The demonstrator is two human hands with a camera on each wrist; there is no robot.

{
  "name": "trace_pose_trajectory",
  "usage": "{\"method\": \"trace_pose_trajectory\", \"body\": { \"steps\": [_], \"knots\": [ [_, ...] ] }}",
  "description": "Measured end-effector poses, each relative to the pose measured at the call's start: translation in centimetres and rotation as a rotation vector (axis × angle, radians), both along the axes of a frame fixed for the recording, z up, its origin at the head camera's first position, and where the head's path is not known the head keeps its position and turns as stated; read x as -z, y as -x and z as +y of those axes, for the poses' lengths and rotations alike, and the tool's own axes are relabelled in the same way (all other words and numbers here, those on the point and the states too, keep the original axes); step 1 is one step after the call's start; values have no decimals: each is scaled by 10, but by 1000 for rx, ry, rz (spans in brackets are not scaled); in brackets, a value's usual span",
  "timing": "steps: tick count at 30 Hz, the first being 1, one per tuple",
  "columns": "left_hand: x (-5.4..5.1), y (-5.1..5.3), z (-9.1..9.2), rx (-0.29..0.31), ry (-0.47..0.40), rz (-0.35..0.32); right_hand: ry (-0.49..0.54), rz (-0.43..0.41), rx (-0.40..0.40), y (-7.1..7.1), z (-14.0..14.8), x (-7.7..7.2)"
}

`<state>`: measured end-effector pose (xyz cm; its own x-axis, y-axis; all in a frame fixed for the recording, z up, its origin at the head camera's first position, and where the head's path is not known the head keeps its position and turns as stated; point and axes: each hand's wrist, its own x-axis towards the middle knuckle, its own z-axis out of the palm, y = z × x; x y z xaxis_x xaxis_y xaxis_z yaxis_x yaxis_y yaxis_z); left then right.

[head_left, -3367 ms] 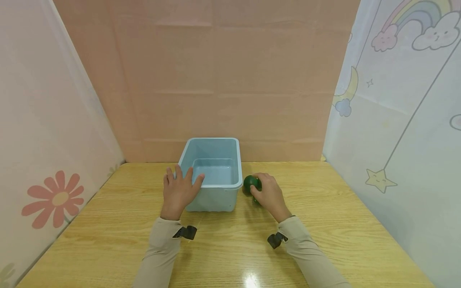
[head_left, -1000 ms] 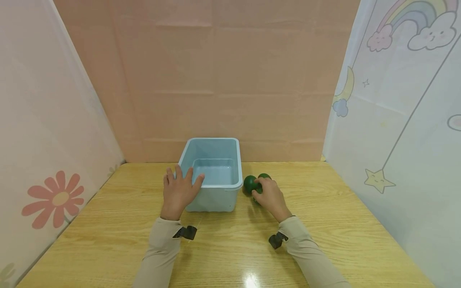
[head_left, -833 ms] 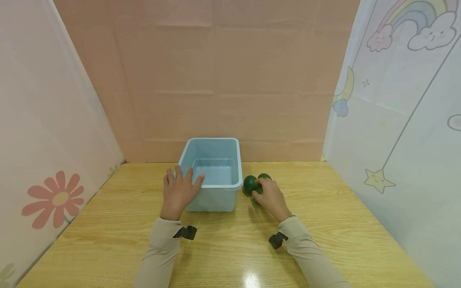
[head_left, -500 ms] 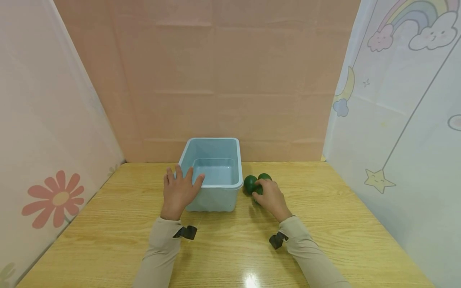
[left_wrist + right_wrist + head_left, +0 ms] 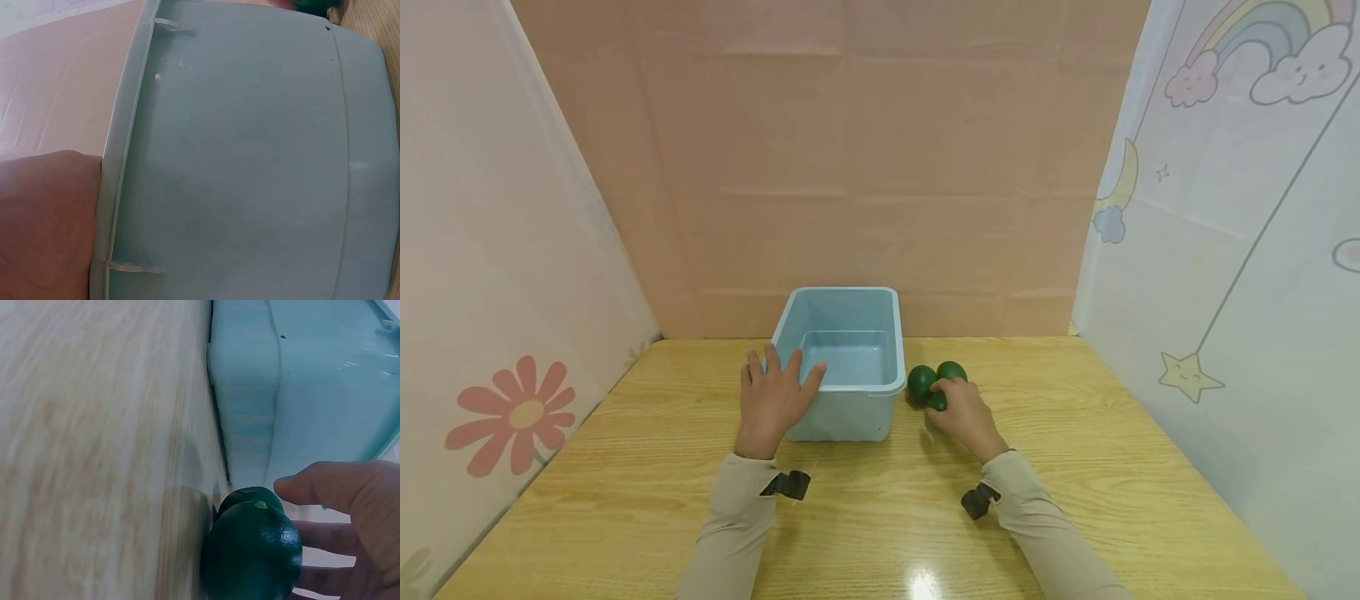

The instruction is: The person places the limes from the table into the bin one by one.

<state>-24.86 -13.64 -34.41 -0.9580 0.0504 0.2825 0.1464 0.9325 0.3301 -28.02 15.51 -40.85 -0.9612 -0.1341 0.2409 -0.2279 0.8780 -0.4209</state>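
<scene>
A light blue plastic bin (image 5: 842,414) stands on the wooden table, its inside bare. My left hand (image 5: 772,407) rests on its near left rim with spread fingers; in the left wrist view the palm (image 5: 47,225) lies against the rim. Right of the bin sit three dark green, glossy round fruits: a left fruit (image 5: 922,384), a back fruit (image 5: 951,370) and a near fruit (image 5: 937,402). My right hand (image 5: 967,417) reaches over the near fruit. In the right wrist view its thumb (image 5: 325,485) stands off that fruit, with the other fingers partly hidden behind it.
A pinkish-brown sheet (image 5: 865,167) hangs behind the table (image 5: 865,517). Patterned cloth walls stand at both sides. Small black cameras are strapped to both wrists.
The right hand has drawn back slightly toward the person, and more of the back fruit and near fruit shows. The left hand and the bin have not moved.
</scene>
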Motion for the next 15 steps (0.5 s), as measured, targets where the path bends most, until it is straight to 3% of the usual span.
{"method": "trace_pose_trajectory", "body": {
  "steps": [15],
  "knots": [
    [0, 0, -1, 1, -4, -10, -6, -50, 9, -1, 0, 1]
  ]
}}
